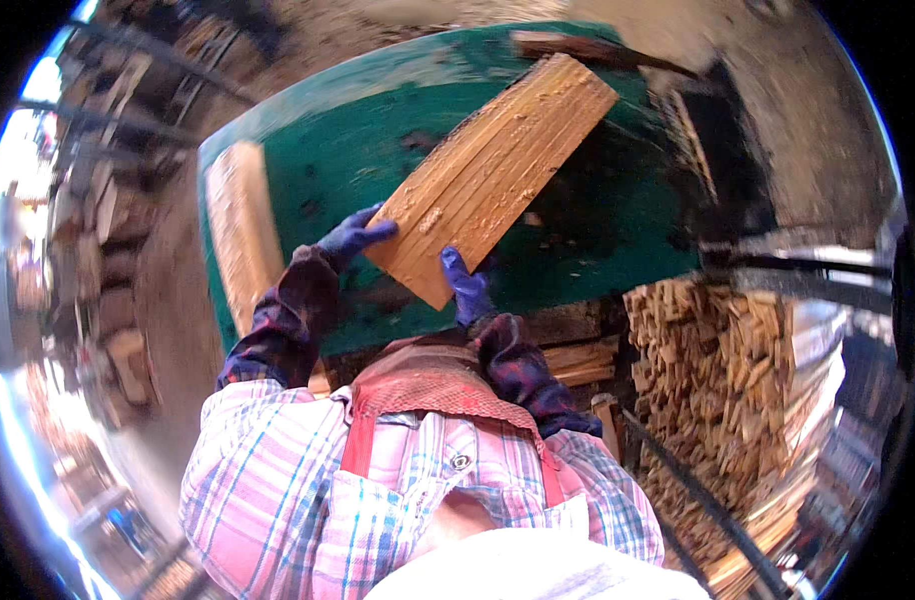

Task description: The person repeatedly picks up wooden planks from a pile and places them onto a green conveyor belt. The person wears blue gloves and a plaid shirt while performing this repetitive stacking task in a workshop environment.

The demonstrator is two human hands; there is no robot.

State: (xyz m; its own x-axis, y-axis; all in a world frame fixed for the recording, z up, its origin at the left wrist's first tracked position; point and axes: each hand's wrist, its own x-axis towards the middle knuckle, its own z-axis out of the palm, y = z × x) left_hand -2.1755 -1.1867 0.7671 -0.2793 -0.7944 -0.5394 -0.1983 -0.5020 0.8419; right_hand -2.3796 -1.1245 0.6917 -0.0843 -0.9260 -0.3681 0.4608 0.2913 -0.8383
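Note:
Between my two hands lies a wide rough-sawn wooden board, slanting from near me up to the far right over a green tabletop. My left hand, in a purple glove, grips the board's near left corner, thumb on top. The purple-gloved right hand holds the near right edge, its thumb pressed on the upper face. The fingers under the board are hidden. A second wooden piece rests along the table's left edge, apart from my left forearm.
At the table's far edge lies a dark strip of wood. A large stack of cut wood pieces stands at the lower right, beside a dark metal bar. Piled timber and metal rails are on the left.

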